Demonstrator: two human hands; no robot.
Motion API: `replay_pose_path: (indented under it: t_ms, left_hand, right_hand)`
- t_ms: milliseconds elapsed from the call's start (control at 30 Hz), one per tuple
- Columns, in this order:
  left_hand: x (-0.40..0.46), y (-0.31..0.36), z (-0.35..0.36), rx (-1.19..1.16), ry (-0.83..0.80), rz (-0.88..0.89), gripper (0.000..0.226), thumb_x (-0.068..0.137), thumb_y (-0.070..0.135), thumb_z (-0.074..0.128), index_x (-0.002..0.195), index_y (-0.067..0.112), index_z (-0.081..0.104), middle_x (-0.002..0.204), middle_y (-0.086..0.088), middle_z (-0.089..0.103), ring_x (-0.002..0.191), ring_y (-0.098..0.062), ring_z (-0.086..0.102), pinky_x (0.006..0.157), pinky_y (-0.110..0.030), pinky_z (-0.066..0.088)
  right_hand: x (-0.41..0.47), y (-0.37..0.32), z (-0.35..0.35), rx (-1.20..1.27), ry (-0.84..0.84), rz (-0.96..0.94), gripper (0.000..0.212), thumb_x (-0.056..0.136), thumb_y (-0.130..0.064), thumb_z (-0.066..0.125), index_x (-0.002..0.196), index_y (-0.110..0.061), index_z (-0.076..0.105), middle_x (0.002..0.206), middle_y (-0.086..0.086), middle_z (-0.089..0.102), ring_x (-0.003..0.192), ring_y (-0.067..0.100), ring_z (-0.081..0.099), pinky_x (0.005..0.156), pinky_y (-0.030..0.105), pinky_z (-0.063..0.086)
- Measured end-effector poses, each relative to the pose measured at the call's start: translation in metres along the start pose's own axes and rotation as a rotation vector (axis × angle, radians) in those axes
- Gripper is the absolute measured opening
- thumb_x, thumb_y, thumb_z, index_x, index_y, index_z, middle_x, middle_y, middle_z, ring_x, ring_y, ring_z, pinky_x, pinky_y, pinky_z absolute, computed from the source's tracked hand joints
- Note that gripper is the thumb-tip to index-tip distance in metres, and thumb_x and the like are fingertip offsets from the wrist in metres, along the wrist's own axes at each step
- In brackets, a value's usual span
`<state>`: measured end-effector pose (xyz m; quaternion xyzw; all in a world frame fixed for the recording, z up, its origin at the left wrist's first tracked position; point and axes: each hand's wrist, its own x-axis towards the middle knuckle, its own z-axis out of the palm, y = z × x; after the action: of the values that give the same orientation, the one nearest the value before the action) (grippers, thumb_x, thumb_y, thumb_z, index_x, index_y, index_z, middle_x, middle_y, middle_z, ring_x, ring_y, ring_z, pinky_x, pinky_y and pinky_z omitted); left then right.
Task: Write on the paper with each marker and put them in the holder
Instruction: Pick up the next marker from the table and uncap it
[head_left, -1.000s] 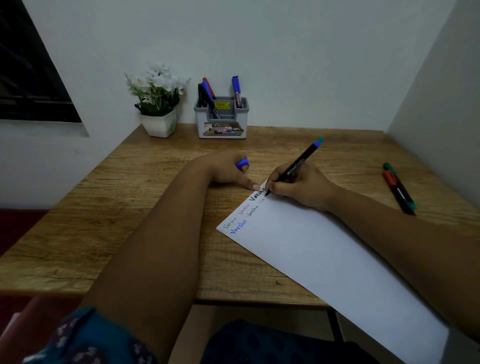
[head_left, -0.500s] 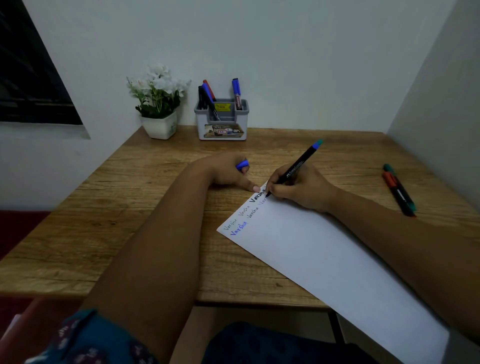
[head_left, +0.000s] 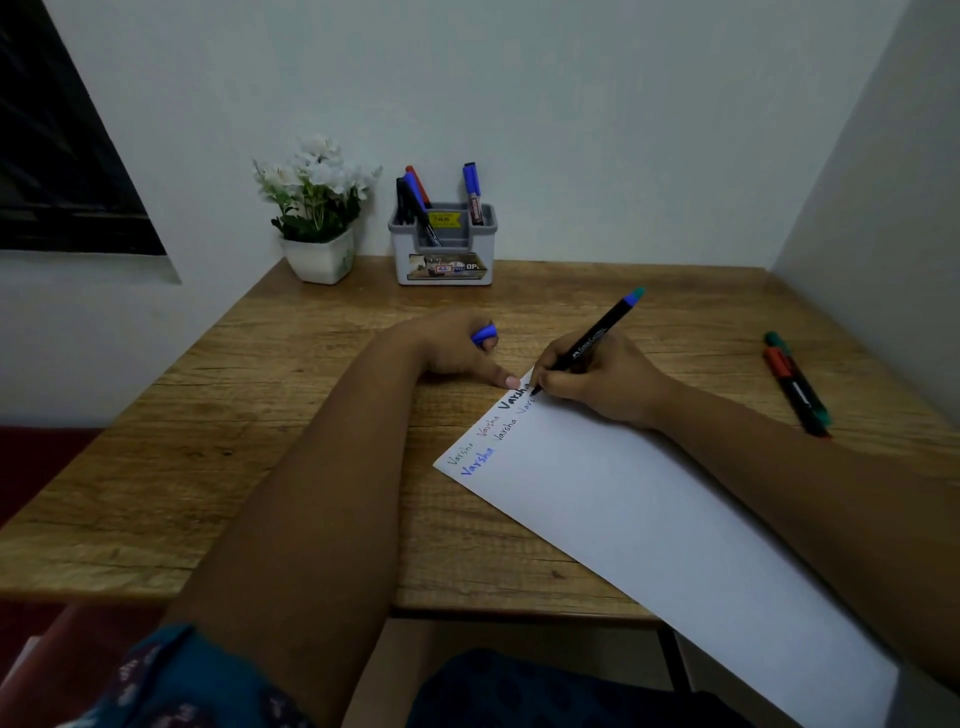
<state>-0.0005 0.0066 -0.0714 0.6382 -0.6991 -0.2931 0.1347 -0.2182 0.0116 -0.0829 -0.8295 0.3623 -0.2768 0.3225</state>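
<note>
While gripping black blue-ended marker, right hand presses tip onto white paper sheet, frame centre. Left hand clutching blue cap, fingertip pinning paper corner. Grey holder upper centre.

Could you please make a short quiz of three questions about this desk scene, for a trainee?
1. True or false: the right hand holds a marker with its tip on the paper.
2. How many markers lie on the table at the right?
3. What does the left hand hold: A) a blue cap, B) a ruler, C) nothing?

Key: 1 true; 2 two; 3 A.
</note>
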Motion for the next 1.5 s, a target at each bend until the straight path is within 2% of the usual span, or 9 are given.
replay_pose_path:
  t_ms: [433, 633, 933, 1033, 1133, 1200, 1300, 1400, 1500]
  left_hand:
    - [0.000, 0.000, 0.000, 0.000, -0.002, -0.005, 0.050, 0.062, 0.051, 0.084, 0.086, 0.020, 0.054, 0.085, 0.000, 0.060, 0.078, -0.018, 0.052, 0.073, -0.035, 0.043]
    - [-0.001, 0.002, 0.001, -0.006, 0.001, -0.017, 0.049, 0.064, 0.050, 0.084, 0.087, 0.019, 0.054, 0.086, -0.001, 0.059, 0.078, -0.018, 0.051, 0.072, -0.035, 0.042]
    - [-0.003, 0.003, 0.000, -0.003, 0.004, -0.022, 0.047, 0.065, 0.050, 0.084, 0.085, 0.021, 0.053, 0.085, 0.000, 0.059, 0.078, -0.018, 0.051, 0.072, -0.035, 0.041]
    - [-0.004, 0.004, 0.001, -0.007, 0.004, -0.019, 0.048, 0.064, 0.049, 0.085, 0.085, 0.020, 0.053, 0.084, 0.000, 0.059, 0.077, -0.018, 0.051, 0.072, -0.035, 0.042]
    - [-0.006, 0.005, -0.001, -0.031, -0.002, -0.022, 0.050, 0.064, 0.048, 0.085, 0.094, 0.020, 0.056, 0.090, 0.001, 0.060, 0.085, -0.019, 0.054, 0.079, -0.037, 0.045]
    - [-0.008, 0.007, -0.001, -0.050, 0.031, -0.033, 0.062, 0.067, 0.046, 0.084, 0.114, 0.021, 0.052, 0.101, 0.002, 0.057, 0.096, -0.018, 0.054, 0.086, -0.037, 0.045]
    - [-0.012, 0.012, 0.001, -0.219, 0.079, -0.015, 0.075, 0.069, 0.039, 0.085, 0.130, 0.023, 0.044, 0.113, 0.002, 0.053, 0.107, -0.019, 0.053, 0.098, -0.040, 0.045]
    - [-0.011, 0.015, 0.004, -0.257, 0.054, 0.047, 0.047, 0.068, 0.031, 0.087, 0.103, 0.021, 0.057, 0.094, 0.004, 0.056, 0.088, -0.016, 0.054, 0.078, -0.033, 0.046]
    - [-0.012, 0.019, 0.008, -0.239, 0.066, 0.107, 0.036, 0.067, 0.028, 0.088, 0.079, 0.025, 0.054, 0.076, 0.007, 0.053, 0.068, -0.009, 0.048, 0.063, -0.026, 0.039]
  right_hand:
    - [0.003, 0.007, -0.007, 0.104, 0.064, 0.059, 0.010, 0.080, -0.003, 0.067, 0.074, -0.009, 0.073, 0.080, 0.007, 0.073, 0.075, 0.007, 0.062, 0.073, 0.023, 0.049]
    - [0.004, 0.008, -0.006, 0.062, 0.028, -0.004, 0.029, 0.078, -0.002, 0.071, 0.065, -0.027, 0.071, 0.071, -0.006, 0.071, 0.071, 0.005, 0.062, 0.073, 0.026, 0.050]
    - [0.005, 0.007, -0.006, 0.002, 0.028, 0.009, 0.024, 0.078, -0.007, 0.071, 0.067, -0.028, 0.071, 0.075, -0.002, 0.072, 0.072, 0.006, 0.061, 0.071, 0.026, 0.050]
    - [0.005, 0.007, -0.006, 0.004, 0.034, 0.044, 0.015, 0.080, -0.006, 0.068, 0.071, -0.018, 0.072, 0.075, 0.003, 0.071, 0.069, 0.005, 0.058, 0.069, 0.024, 0.047]
    - [0.008, 0.008, -0.007, 0.290, 0.137, 0.083, 0.015, 0.086, 0.000, 0.063, 0.078, -0.012, 0.066, 0.064, 0.002, 0.065, 0.057, 0.005, 0.054, 0.057, 0.018, 0.044]
    - [0.011, 0.009, -0.009, 0.493, 0.199, 0.095, 0.015, 0.090, -0.001, 0.064, 0.086, -0.014, 0.057, 0.058, -0.002, 0.057, 0.048, 0.006, 0.050, 0.048, 0.016, 0.041]
    - [0.013, 0.008, -0.013, 0.670, 0.227, 0.082, 0.016, 0.088, -0.008, 0.067, 0.085, -0.014, 0.052, 0.057, -0.002, 0.055, 0.049, 0.008, 0.049, 0.050, 0.019, 0.043]
    - [0.013, 0.004, -0.018, 0.908, 0.168, 0.169, 0.015, 0.095, -0.023, 0.057, 0.087, -0.011, 0.060, 0.068, 0.005, 0.064, 0.058, 0.012, 0.060, 0.060, 0.020, 0.051]
    - [0.012, 0.001, -0.025, 1.022, 0.119, 0.222, 0.028, 0.100, -0.020, 0.041, 0.095, -0.005, 0.063, 0.072, 0.013, 0.066, 0.060, 0.016, 0.063, 0.062, 0.022, 0.054]
